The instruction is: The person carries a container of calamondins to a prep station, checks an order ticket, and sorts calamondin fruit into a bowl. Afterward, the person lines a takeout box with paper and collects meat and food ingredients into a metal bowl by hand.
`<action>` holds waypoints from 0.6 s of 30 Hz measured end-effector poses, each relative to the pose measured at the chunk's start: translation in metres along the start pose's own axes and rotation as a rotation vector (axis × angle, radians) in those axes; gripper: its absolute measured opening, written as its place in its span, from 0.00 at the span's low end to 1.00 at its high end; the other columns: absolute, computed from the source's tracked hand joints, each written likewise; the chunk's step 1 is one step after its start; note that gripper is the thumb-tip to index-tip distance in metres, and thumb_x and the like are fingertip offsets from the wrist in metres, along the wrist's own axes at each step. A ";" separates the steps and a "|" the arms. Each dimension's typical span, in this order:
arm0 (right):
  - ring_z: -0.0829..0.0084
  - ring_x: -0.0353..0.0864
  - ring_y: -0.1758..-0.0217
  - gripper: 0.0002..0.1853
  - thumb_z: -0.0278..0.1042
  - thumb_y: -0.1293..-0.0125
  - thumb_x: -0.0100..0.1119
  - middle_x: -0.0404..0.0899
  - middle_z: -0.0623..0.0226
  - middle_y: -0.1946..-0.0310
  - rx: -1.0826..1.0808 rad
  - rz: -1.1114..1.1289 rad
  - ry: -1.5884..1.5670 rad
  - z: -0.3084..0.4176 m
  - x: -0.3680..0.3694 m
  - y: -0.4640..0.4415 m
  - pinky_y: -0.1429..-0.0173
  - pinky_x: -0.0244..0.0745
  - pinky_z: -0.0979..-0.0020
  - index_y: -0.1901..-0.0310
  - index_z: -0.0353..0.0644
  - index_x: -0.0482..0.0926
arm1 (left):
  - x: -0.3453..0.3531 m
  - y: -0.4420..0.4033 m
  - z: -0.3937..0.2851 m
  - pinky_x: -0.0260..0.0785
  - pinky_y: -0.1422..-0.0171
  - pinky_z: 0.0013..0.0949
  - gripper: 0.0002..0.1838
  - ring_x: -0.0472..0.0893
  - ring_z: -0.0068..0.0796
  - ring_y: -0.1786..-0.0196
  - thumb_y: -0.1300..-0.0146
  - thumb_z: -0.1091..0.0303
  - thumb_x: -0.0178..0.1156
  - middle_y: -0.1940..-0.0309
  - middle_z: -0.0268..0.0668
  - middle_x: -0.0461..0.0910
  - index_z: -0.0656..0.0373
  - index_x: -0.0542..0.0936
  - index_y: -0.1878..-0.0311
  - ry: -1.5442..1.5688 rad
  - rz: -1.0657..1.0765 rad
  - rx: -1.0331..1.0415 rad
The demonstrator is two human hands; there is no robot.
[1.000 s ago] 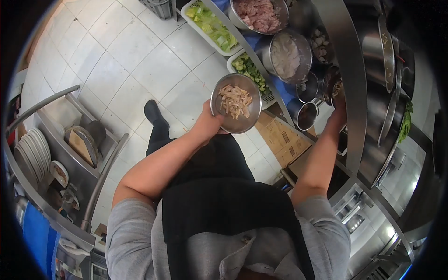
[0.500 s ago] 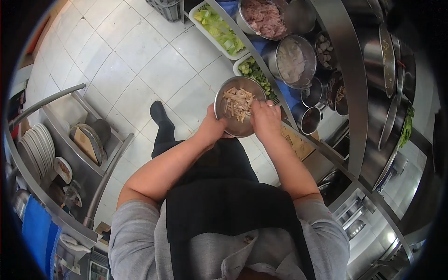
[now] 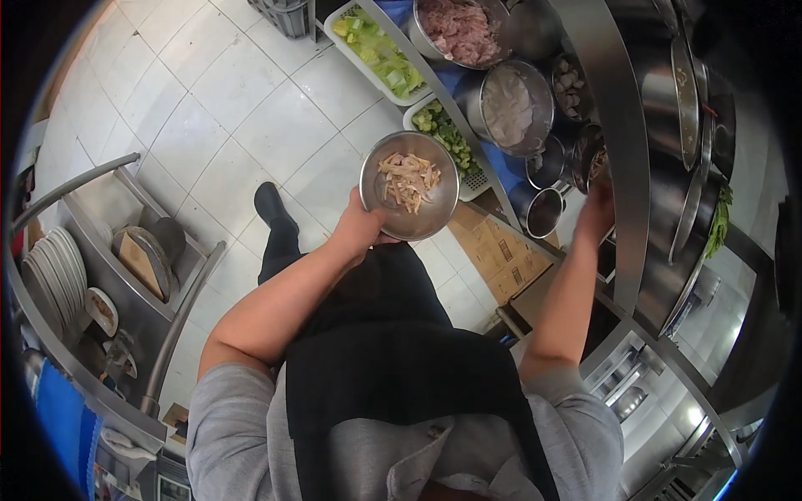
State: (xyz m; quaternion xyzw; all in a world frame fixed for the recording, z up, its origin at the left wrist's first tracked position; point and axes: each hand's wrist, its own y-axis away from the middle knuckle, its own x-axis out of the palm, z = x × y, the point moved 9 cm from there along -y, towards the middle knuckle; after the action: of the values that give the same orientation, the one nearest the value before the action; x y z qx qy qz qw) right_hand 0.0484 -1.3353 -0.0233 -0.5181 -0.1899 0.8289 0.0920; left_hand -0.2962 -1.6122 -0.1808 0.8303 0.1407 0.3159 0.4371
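My left hand (image 3: 366, 227) grips the near left rim of a steel mixing bowl (image 3: 441, 213), thumb over the edge. Pale beige cut strips (image 3: 408, 179) lie in the bowl, which is held above the floor. My right hand (image 3: 595, 215) reaches to the shelf at the right, at a round metal container (image 3: 589, 138) with dark brownish contents. Its fingers are partly behind the steel shelf edge and blurred, so what they hold does not show. Close by stand a small steel pot (image 3: 545, 213) and another small metal container (image 3: 547, 163).
Raw meat fills one pot (image 3: 462, 32); a paler mass lies in another pot (image 3: 507, 107). White baskets hold cut lettuce (image 3: 380, 54) and green vegetable pieces (image 3: 443, 134). A steel beam (image 3: 606, 100) runs beside my right hand. A plate cart (image 3: 171, 334) stands left.
My right hand has left the strips in the bowl and moved right to the shelf containers. The bowl, still in my left hand, has shifted slightly left in view.
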 end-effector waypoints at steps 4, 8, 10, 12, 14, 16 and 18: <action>0.69 0.79 0.56 0.13 0.35 0.39 0.60 0.80 0.62 0.59 -0.070 -0.305 0.342 -0.062 -0.001 -0.048 0.51 0.72 0.68 0.55 0.39 0.77 | -0.002 -0.003 0.010 0.83 0.63 0.35 0.31 0.80 0.42 0.53 0.40 0.79 0.46 0.46 0.50 0.67 0.60 0.49 0.34 -0.014 0.014 -0.008; 0.66 0.80 0.54 0.14 0.36 0.39 0.59 0.81 0.59 0.57 -0.397 -0.329 0.520 -0.006 0.034 -0.048 0.49 0.72 0.67 0.54 0.39 0.78 | -0.006 -0.002 0.017 0.83 0.60 0.38 0.33 0.79 0.44 0.51 0.42 0.81 0.43 0.44 0.50 0.66 0.58 0.48 0.32 -0.011 -0.002 0.004; 0.61 0.79 0.49 0.16 0.37 0.38 0.58 0.81 0.54 0.53 -0.312 0.011 0.124 0.013 0.074 -0.066 0.45 0.71 0.66 0.51 0.39 0.79 | -0.012 -0.005 0.019 0.83 0.60 0.39 0.33 0.79 0.45 0.50 0.42 0.81 0.43 0.44 0.49 0.66 0.59 0.48 0.33 -0.019 -0.016 0.004; 0.58 0.78 0.48 0.18 0.41 0.37 0.56 0.80 0.53 0.52 -0.243 0.094 0.155 0.018 0.116 -0.091 0.43 0.70 0.65 0.50 0.39 0.79 | -0.019 -0.007 0.019 0.83 0.60 0.40 0.33 0.78 0.45 0.50 0.42 0.81 0.43 0.44 0.49 0.66 0.58 0.49 0.33 -0.016 -0.021 0.027; 0.55 0.77 0.46 0.20 0.44 0.36 0.54 0.79 0.52 0.51 -0.178 0.185 0.175 0.012 0.165 -0.116 0.40 0.68 0.64 0.49 0.39 0.78 | -0.027 -0.007 0.022 0.83 0.59 0.40 0.32 0.78 0.44 0.50 0.42 0.81 0.43 0.44 0.49 0.66 0.58 0.49 0.33 -0.010 -0.040 0.052; 0.51 0.75 0.43 0.24 0.50 0.35 0.50 0.78 0.50 0.49 -0.095 0.547 0.458 -0.014 0.230 -0.136 0.37 0.65 0.61 0.48 0.38 0.77 | -0.039 -0.008 0.025 0.82 0.58 0.41 0.32 0.78 0.44 0.49 0.42 0.81 0.43 0.44 0.49 0.66 0.56 0.50 0.33 -0.028 -0.069 0.065; 0.52 0.75 0.43 0.24 0.49 0.36 0.51 0.78 0.50 0.49 -0.105 0.546 0.410 -0.024 0.268 -0.152 0.37 0.65 0.62 0.46 0.39 0.76 | -0.051 -0.011 0.031 0.82 0.58 0.41 0.32 0.77 0.44 0.49 0.42 0.81 0.43 0.44 0.48 0.66 0.54 0.50 0.33 -0.007 -0.111 0.066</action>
State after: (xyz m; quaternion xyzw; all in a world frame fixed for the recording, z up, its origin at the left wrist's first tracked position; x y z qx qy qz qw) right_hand -0.0567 -1.0984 -0.1915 -0.7095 -0.0642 0.6908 -0.1237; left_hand -0.3146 -1.6513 -0.2228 0.8363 0.1950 0.2834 0.4270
